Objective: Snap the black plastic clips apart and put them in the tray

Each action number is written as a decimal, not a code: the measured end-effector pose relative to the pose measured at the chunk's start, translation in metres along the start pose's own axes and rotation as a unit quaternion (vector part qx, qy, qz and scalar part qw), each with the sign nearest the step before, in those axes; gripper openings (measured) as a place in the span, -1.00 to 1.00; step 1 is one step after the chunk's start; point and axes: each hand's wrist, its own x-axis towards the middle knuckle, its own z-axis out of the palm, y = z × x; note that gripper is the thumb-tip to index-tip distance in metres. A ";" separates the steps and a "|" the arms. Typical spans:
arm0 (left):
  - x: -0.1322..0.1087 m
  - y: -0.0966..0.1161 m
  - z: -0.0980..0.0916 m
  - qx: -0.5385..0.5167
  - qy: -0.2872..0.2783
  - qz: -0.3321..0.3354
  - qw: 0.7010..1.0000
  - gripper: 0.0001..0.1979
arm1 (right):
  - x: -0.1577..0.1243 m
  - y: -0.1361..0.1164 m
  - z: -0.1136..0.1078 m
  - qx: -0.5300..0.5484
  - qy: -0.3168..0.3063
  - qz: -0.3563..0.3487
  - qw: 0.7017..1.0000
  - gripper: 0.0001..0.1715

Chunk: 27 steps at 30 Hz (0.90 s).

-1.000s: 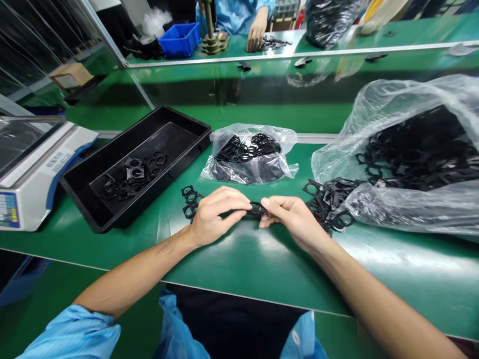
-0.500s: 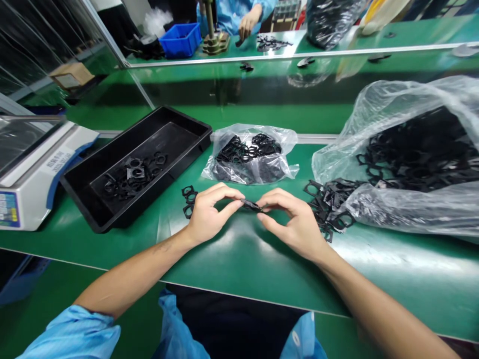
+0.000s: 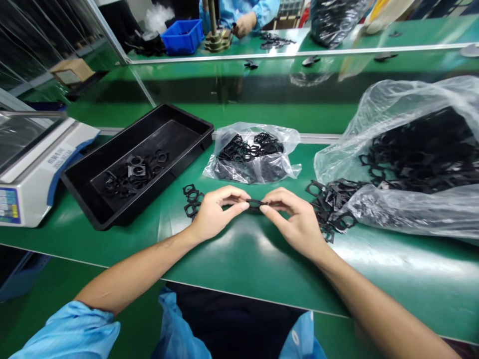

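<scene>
Between my two hands is a small black plastic ring part [image 3: 255, 204], held above the green table. My left hand [image 3: 219, 209] pinches its left end between thumb and fingers. The right end sits in the pinch of my right hand [image 3: 294, 217]. A few similar black ring parts [image 3: 191, 197] lie just beyond my left hand, partly hidden by it. To the right of my right hand, a loose pile of black parts [image 3: 337, 199] spills from the mouth of a large clear bag [image 3: 404, 207].
A black tray [image 3: 187, 154] with several black parts stands at the left, beside a white scale [image 3: 33, 174]. Behind my hands lies a clear bag of black parts [image 3: 252, 167]. Across the divider, a co-worker's hand [image 3: 245, 25] is near a metal stand [image 3: 217, 40] and a blue bin [image 3: 182, 37].
My right hand's thumb and fingers have closed onto the part, which has turned from slanted to nearly level. The co-worker's hand has moved closer to the metal stand.
</scene>
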 end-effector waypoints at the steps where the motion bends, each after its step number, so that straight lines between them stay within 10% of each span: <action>1: 0.001 -0.001 0.000 -0.012 -0.002 -0.017 1.000 -0.81 | 0.000 0.001 0.002 0.013 0.002 0.024 1.000 -0.86; 27: 0.003 0.007 0.001 -0.173 -0.022 -0.160 0.972 -0.71 | -0.001 -0.006 0.004 0.071 0.006 0.090 0.993 -0.65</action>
